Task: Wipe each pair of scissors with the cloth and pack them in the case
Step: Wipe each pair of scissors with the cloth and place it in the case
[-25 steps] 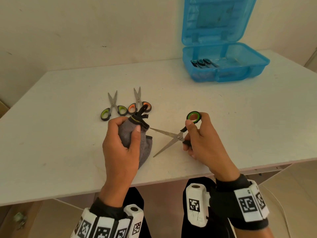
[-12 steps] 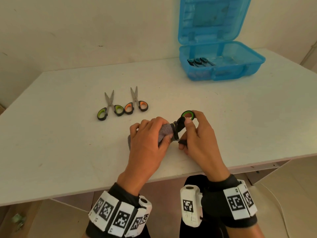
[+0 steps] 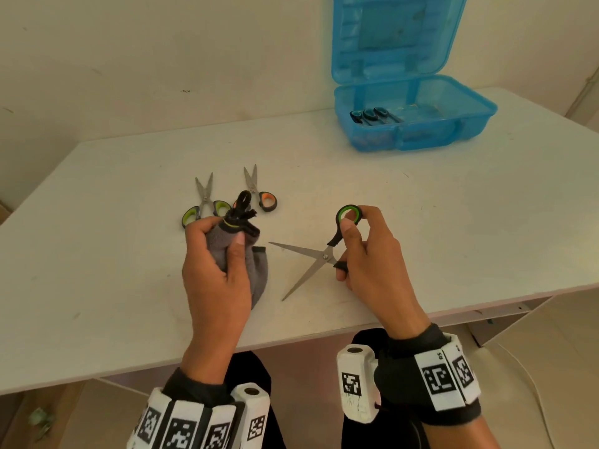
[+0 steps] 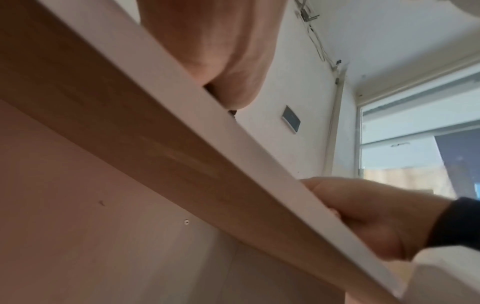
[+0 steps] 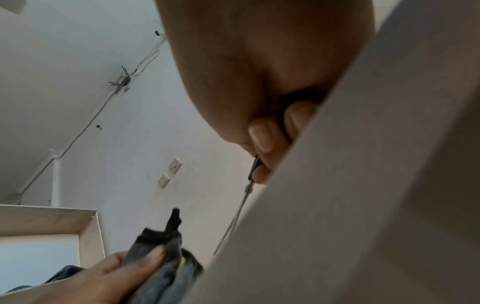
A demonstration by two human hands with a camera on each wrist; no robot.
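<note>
My right hand (image 3: 356, 247) holds a pair of green-handled scissors (image 3: 312, 254) by its handles, blades spread wide and pointing left over the white table (image 3: 453, 222). My left hand (image 3: 220, 254) grips a bunched grey cloth (image 3: 256, 273) with a black loop at its top, a short gap left of the blade tips. In the right wrist view the cloth (image 5: 166, 257) and one thin blade (image 5: 233, 222) show below my curled fingers (image 5: 262, 135). Two more pairs lie behind the cloth: a green-handled pair (image 3: 204, 202) and an orange-handled pair (image 3: 259, 192). The left wrist view shows only the table edge.
The open blue plastic case (image 3: 466, 124) stands at the back right of the table, lid upright, with black-handled scissors (image 3: 372, 115) lying in its left part. The table's front edge (image 3: 291, 338) runs just under my wrists. A wall (image 3: 162, 59) closes the back.
Half a second ago the cloth was wrapped over the blades up by the handles. My left hand has drawn it off to the left, and the blades now stand bare and spread.
</note>
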